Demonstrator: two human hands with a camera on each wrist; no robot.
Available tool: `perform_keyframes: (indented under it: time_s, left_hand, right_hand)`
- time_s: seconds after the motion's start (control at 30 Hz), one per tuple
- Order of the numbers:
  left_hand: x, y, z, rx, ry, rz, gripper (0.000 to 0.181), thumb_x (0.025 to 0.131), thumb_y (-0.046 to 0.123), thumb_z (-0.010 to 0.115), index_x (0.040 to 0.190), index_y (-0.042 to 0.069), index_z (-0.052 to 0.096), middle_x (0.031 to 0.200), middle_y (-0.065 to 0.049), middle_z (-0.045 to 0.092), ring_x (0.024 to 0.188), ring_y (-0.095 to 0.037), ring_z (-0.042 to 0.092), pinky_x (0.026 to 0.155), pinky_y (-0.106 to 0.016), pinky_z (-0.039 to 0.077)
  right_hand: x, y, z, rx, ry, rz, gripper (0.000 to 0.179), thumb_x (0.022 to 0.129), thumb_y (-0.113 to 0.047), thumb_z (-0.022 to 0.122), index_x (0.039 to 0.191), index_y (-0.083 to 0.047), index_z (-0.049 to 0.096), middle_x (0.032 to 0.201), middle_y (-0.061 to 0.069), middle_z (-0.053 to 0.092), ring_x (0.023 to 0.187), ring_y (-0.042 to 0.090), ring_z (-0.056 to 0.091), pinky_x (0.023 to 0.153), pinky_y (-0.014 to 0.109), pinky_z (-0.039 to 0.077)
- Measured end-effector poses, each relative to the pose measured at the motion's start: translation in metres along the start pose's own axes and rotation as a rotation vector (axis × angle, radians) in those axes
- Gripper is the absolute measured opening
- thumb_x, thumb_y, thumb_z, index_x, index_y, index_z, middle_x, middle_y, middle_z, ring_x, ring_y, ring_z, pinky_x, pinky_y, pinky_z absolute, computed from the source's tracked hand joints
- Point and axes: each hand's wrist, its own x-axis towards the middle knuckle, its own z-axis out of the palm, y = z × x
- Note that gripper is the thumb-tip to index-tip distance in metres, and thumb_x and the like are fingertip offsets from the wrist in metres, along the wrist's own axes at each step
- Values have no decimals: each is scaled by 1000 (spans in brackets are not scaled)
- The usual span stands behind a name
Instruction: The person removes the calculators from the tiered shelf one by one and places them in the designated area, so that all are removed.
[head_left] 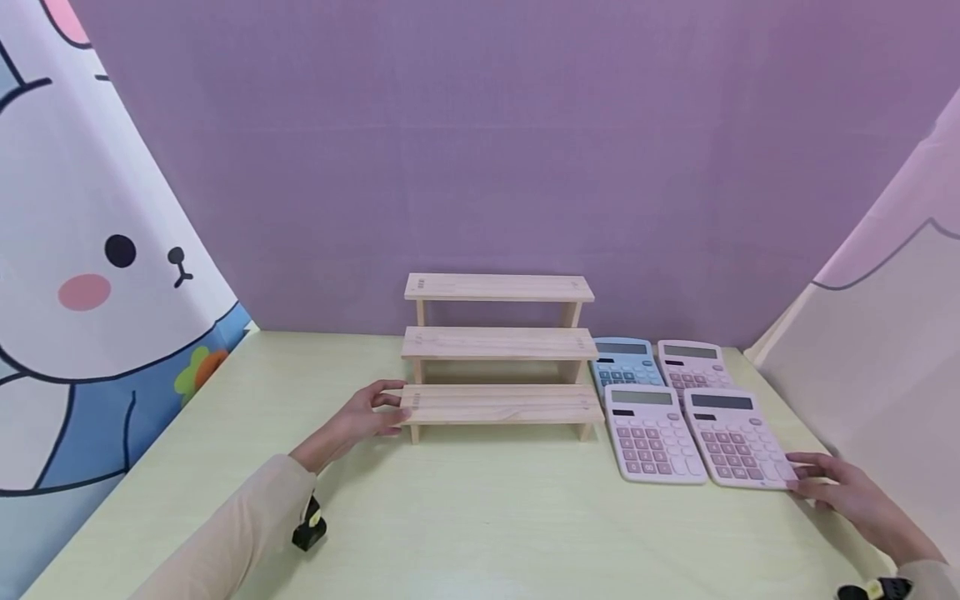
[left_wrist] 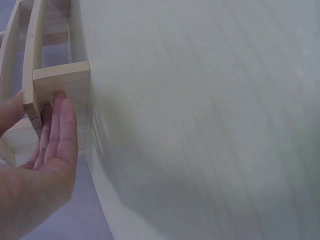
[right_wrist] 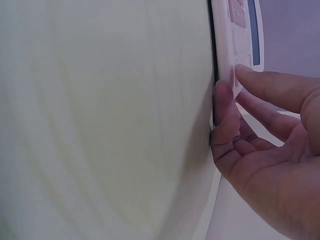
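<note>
A three-step wooden display stand [head_left: 501,343] stands upright on the table. My left hand [head_left: 363,421] grips the left end of its lowest step, thumb on the board. In the left wrist view, the fingers of that hand [left_wrist: 50,145] reach under the board against the side leg. At the right, my right hand [head_left: 843,492] pinches the lower right corner of the front right pink calculator [head_left: 738,437]. The right wrist view shows the thumb of this hand [right_wrist: 270,130] on the face of the calculator [right_wrist: 241,37], with curled fingers at its edge.
Beside that calculator lies another pink calculator [head_left: 654,433]. Behind them, partly covered, are a blue calculator [head_left: 628,360] and a pink calculator [head_left: 693,363]. A purple cloth [head_left: 480,150] hangs at the back. Patterned cloth [head_left: 90,350] borders the left of the pale table [head_left: 480,517].
</note>
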Motion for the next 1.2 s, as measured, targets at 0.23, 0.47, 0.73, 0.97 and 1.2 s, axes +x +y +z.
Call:
perform_keyframes:
  time_s: [0.23,0.47,0.73,0.97,1.2]
  left_hand:
    - [1,1,0,-2,7,-6,59,86,9,62,137,5,33,118,-19,49,89,-14,61,85,-38,54]
    - [1,0,2,-12,20,-12,58,86,7,62,137,5,34,118,-20,49,88,-14,61,85,-39,54]
    - [0,4,1,24,1,13,61,86,10,63,138,3,32,120,-23,49,89,-14,60,85,-39,54]
    - [-5,6,-3,82,-20,12,65,87,19,63,139,2,29,126,-26,46,95,-21,62,87,-38,54]
    - [-9,5,-16,129,-41,7,65,88,25,62,139,1,29,126,-27,46,101,-31,62,88,-39,53]
  right_hand:
    - [1,1,1,31,15,-6,38,88,-11,57,118,10,47,86,-21,53,70,2,48,57,22,44]
    - [-1,-2,0,46,13,-1,24,88,-10,56,112,-8,56,87,-17,54,69,4,49,56,23,44]
    - [1,-10,-1,-20,9,47,55,89,-13,57,125,20,33,96,3,58,70,2,49,58,23,46]
    - [-1,-12,-3,7,56,15,45,88,-13,57,120,16,42,90,-11,57,70,-1,51,58,24,47]
    - [2,-21,-3,50,108,-51,26,88,-14,59,111,-4,55,85,-30,53,74,-8,52,60,23,50]
